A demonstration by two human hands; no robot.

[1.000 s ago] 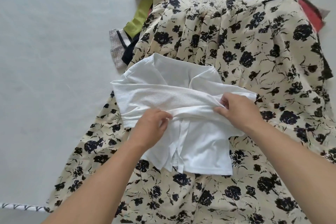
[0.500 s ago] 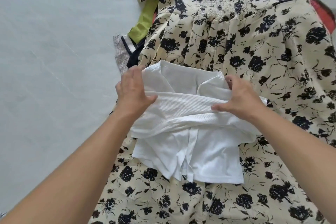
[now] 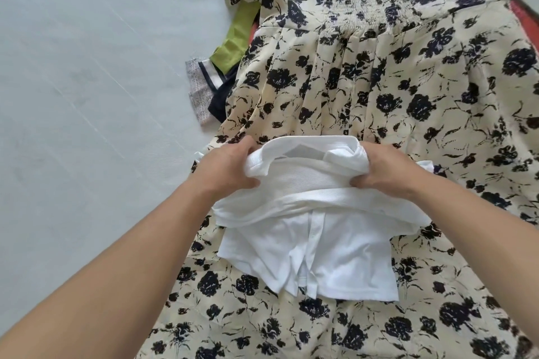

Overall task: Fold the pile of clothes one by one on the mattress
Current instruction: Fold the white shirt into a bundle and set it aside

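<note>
A white shirt (image 3: 309,251), partly folded, lies on top of a cream dress with black flowers (image 3: 379,90) that is spread over the mattress. My left hand (image 3: 230,166) grips the shirt's far left corner, fingers curled under the cloth. My right hand (image 3: 385,169) grips the far right corner the same way. Between them the shirt's far edge is lifted and bent toward me over the ribbed middle band. The near half of the shirt lies flat, its placket facing up.
A lime green piece (image 3: 236,38) and a grey, white and navy striped garment (image 3: 207,90) stick out from under the dress at the left. Something red (image 3: 525,17) shows at the right edge. The pale grey mattress (image 3: 87,96) stretches to the left.
Both hands went from the shirt's middle band to its far corners, took hold, and have lifted the far edge toward me. The view tilted, so everything sits lower in frame.
</note>
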